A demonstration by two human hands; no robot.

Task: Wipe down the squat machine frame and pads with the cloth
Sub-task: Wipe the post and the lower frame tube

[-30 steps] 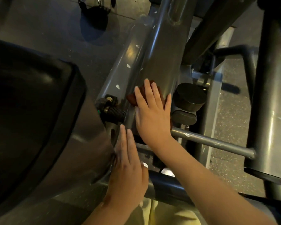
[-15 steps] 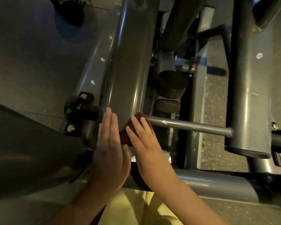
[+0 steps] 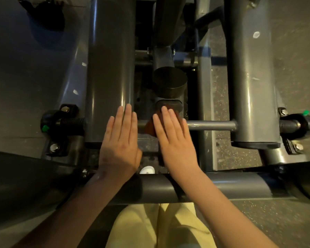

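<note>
- Head view, looking straight down over the squat machine frame (image 3: 109, 68); my two hands lie side by side near the middle.
- My right hand (image 3: 174, 140) is flat, fingers straight and close together, pointing away from me. It presses the cloth (image 3: 149, 127) onto the thin crossbar (image 3: 211, 125).
- The cloth is reddish-brown and mostly hidden under my palm. One edge shows to the left of my hand, another just past my fingertips (image 3: 166, 111). I cannot tell its long axis.
- The crossbar's long axis runs left to right, joining the two thick upright tubes; the cloth sits near its left end.
- My left hand (image 3: 119, 140) is also flat with straight fingers, holding nothing. It rests on the lower end of the left tube, fingers pointing along the tube, away from me.
- The right tube (image 3: 252, 77) lies parallel to the left one, well apart from both hands.
- A black round stopper (image 3: 170, 81) sits between the tubes, just beyond my right fingertips.
- A threaded knob (image 3: 61, 122) sticks out sideways from the left tube.
- A thick bar (image 3: 157, 187) crosses under my wrists; my yellow trousers (image 3: 150, 224) show below it.
</note>
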